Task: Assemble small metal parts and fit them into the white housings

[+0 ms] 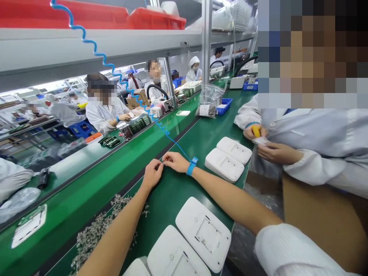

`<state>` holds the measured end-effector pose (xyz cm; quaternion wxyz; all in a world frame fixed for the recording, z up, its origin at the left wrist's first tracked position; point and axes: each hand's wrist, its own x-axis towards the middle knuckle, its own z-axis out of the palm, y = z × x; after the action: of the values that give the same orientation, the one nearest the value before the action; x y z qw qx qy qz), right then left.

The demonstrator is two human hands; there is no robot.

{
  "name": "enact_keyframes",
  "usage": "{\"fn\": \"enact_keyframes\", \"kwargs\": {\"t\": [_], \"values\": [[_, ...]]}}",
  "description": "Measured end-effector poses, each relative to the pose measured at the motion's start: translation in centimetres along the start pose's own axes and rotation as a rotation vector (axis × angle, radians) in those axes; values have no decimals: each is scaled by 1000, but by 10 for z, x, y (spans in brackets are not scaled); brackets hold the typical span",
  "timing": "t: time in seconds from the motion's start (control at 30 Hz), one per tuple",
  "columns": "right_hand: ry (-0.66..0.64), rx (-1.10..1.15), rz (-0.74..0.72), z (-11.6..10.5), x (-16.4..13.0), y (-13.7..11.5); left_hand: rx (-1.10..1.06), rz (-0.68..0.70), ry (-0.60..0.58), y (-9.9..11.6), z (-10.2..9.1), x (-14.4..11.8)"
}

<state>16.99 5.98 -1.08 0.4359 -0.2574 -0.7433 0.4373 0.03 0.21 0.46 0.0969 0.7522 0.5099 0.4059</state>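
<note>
Head view, green bench mat (184, 145), factory shelving (86, 46)

head cam | looks forward-down along green bench (184, 199) | hands (165, 165) near, mid-frame | single view

Blue wrist strap (191, 166) and coiled cord (120, 82), green bench mat (184, 134), white plastic covers (224, 165), red bins (156, 19)

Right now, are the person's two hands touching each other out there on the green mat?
Touching. In the head view the left hand and right hand meet at the fingertips, pinching something tiny between them; no gap shows above the green mat.
</note>
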Motion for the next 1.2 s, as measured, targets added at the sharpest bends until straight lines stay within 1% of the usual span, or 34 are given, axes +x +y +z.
{"fn": "enact_keyframes", "kwargs": {"t": [0.07, 0.2, 0.23, 0.33, 0.47, 0.7, 0.9, 1.07, 1.2], "values": [[-1, -49, -50, -1, 0, 1, -4, 10, 1, 0, 0, 0], [19, -240, -183, 1, -1, 5, -4, 9, -7, 1, -1, -1], [17, -271, -183, 2, -1, 6, -1, 4, -6, 2, -1, -2], [-26, -298, -125, 4, -2, 7, 3, -11, -10, 2, -2, -3], [-65, -297, -72, 4, -2, 3, -7, -24, -32, 2, -2, -3], [-14, -310, -53, 3, -2, -1, -13, -25, 0, 1, -1, -2], [-13, -363, -89, 4, -2, -2, -46, -21, -13, 4, -1, -3], [-32, -438, -162, 0, -5, -3, -72, -71, -3, -1, 1, -4], [-84, -418, -226, -4, -5, -1, -126, -125, -9, -5, 2, -6]]}}
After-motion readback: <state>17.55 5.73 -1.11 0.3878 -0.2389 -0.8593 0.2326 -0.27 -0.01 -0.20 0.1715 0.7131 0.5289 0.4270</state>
